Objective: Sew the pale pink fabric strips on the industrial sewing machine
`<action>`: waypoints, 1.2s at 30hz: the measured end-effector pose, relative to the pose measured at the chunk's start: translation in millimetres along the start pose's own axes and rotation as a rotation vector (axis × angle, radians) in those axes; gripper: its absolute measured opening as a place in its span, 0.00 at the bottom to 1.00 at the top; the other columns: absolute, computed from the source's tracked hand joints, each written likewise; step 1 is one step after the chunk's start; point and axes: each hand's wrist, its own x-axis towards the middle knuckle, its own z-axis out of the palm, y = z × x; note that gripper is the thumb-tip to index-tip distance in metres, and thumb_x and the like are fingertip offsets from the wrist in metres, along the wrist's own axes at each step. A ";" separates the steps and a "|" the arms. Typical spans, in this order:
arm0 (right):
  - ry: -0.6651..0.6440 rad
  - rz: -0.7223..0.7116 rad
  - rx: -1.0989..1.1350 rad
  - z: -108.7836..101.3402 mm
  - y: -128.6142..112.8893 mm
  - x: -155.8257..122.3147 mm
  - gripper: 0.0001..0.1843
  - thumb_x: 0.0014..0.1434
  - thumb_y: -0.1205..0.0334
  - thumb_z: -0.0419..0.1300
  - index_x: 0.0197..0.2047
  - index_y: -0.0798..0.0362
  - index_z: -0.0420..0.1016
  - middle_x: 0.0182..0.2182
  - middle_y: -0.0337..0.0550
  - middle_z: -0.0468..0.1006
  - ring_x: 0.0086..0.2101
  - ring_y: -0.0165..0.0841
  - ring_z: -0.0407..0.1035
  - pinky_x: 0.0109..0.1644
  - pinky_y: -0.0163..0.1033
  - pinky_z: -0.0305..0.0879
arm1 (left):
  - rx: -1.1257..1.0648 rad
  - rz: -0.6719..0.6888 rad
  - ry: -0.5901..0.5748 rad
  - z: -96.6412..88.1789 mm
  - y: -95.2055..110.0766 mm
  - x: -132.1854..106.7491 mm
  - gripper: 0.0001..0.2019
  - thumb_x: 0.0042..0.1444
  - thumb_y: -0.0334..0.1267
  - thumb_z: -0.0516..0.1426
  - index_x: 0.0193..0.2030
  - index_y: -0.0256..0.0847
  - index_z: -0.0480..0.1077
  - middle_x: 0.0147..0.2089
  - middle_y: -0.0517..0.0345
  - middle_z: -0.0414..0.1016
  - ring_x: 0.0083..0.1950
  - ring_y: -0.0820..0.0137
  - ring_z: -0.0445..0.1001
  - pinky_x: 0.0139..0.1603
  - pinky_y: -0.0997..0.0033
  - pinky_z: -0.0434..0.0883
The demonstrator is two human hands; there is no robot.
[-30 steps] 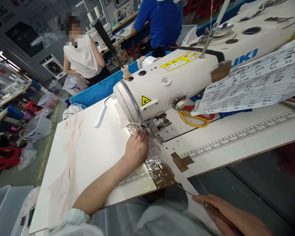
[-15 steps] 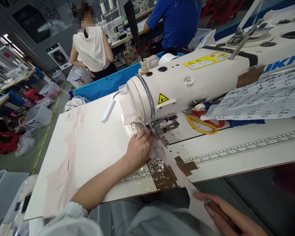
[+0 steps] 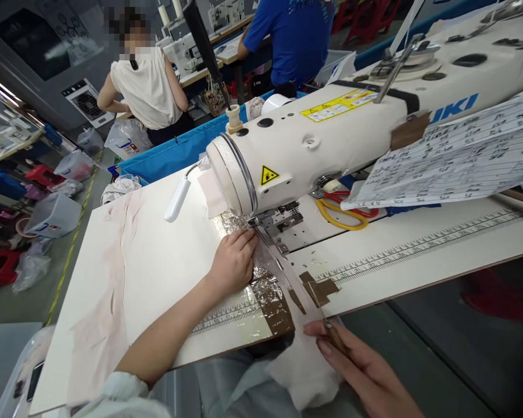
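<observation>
My left hand (image 3: 233, 258) lies just in front of the sewing machine (image 3: 283, 151), near its presser foot. Its fingers are bent and pressed together on a thin pale pink fabric (image 3: 303, 371); the fingertips are partly hidden. From the needle area the fabric runs over the table's front edge and hangs above my lap. Close to that edge, my right hand (image 3: 361, 363) grips an awl (image 3: 336, 338) by its wooden handle. The awl's thin metal shaft points up and left over the table, beside the fabric.
Scissors (image 3: 342, 217) with yellow and red handles lie under the machine arm, below a handwritten paper sheet (image 3: 453, 157). A small white lamp (image 3: 178, 200) and more pink fabric (image 3: 102, 313) are on the white table (image 3: 157, 255). Two people sit beyond the blue cloth bin (image 3: 169, 154).
My right hand has come up and left with the awl, closer to the table edge. The fabric below it now hangs slack and bunched. My left hand stays by the presser foot; the view has shifted.
</observation>
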 end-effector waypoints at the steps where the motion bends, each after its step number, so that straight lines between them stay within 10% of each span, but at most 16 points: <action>1: -0.011 -0.011 -0.026 -2.6 1.0 1.3 0.21 0.59 0.41 0.62 0.39 0.51 0.82 0.34 0.47 0.83 0.34 0.41 0.78 0.35 0.36 0.76 | 0.029 0.004 -0.007 -0.1 2.4 -0.4 0.21 0.63 0.29 0.47 0.60 0.30 0.69 0.61 0.42 0.72 0.64 0.56 0.68 0.61 0.52 0.70; 13: 0.018 -0.312 -0.332 -2.9 -19.8 30.9 0.13 0.67 0.52 0.51 0.43 0.50 0.73 0.25 0.41 0.76 0.26 0.36 0.72 0.27 0.34 0.69 | 0.113 -0.065 -0.026 3.5 8.6 6.1 0.20 0.63 0.31 0.49 0.60 0.29 0.65 0.60 0.39 0.68 0.62 0.52 0.65 0.58 0.51 0.71; 36: 0.019 -0.418 -0.460 10.3 -31.5 54.2 0.10 0.67 0.60 0.46 0.41 0.47 0.68 0.31 0.42 0.77 0.28 0.36 0.73 0.31 0.37 0.69 | -0.058 0.019 0.090 5.8 -2.1 4.2 0.17 0.61 0.26 0.47 0.54 0.37 0.67 0.49 0.44 0.71 0.51 0.58 0.69 0.48 0.53 0.74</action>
